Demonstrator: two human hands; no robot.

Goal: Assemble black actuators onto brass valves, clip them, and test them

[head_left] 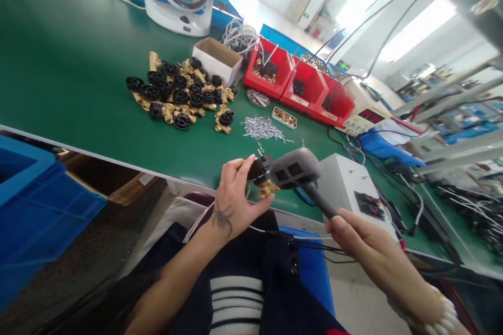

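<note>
My left hand [234, 199] grips a brass valve fitting [265, 190] with a black plastic part on top, at the front edge of the green table. A thin metal pin clip [260, 147] stands up at the black part's far side. My right hand [349, 229] is wrapped around the handle of a dark mallet [296, 168]. Its grey-black head is just right of the fitting and partly covers it; whether they touch I cannot tell. Beyond the fitting lies a loose pile of silvery pin clips [261, 129].
Many brass fittings with black caps [181, 97] are heaped at the left, near a white fan [181, 15] and a small carton [217, 61]. Red bins [301, 84] line the back. A grey box [348, 188] stands right of the mallet. Blue crates [47, 209] are at the lower left.
</note>
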